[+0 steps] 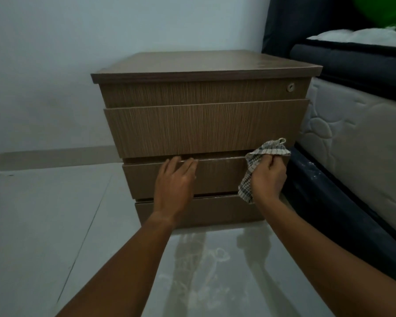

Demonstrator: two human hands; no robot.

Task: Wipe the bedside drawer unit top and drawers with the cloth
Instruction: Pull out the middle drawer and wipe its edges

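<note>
Two bare forearms cross the glossy grey tiled floor (44, 225) at lower frame. At centre, the left hand (173, 186) lies open-fingered on the brown wood-grain bedside drawer unit (201, 129), third drawer. Centre right, the right hand (269, 177) grips the crumpled checked cloth (261, 154). Right: a quilted white mattress (352, 138). Behind: a pale wall (55, 65).

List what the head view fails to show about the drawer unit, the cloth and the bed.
- Drawer unit: sides and back hidden by its own front; drawer insides unseen.
- Lock: too small to tell if a key is in it.
- Cloth: middle part wrapped inside the right hand.
- Third drawer's front: partly covered by the left hand.
- Bed: cut off by the right edge; green object above blurred.
</note>
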